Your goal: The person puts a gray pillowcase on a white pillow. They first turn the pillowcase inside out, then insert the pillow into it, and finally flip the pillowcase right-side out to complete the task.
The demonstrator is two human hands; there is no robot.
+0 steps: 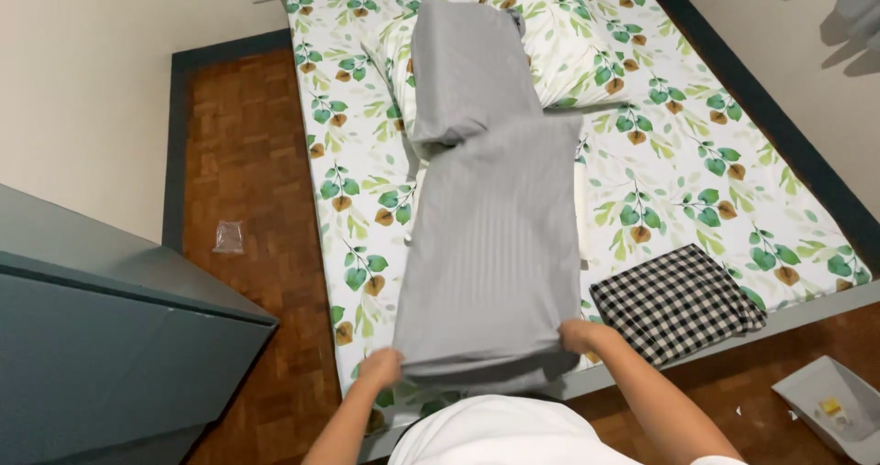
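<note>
Clearly both hands are closed on the near, open end of a grey striped pillowcase [490, 245] that lies lengthwise up the bed: the left hand [380, 367] pinches the left corner with fingers curled tight around the hem, and the right hand [579, 335] grips the right corner the same way, so neither has any slack in its hold. A second grey-cased pillow [467, 71] lies just beyond it, touching its far end, on top of a leaf-print pillow [573, 48] near the head of the bed. To do this well, I judge the two grips should stay level and equally far apart, keeping the hem taut across its width so the filling sits square in the corners rather than bunching to one side; pulling unevenly would twist the stripes. Lifting slightly off the leaf-patterned bedsheet [678, 153] would spare it from rucking. A folded black-and-white checked cloth [674, 302] lies just beside the right hand, near enough to be dragged off the bed edge.
</note>
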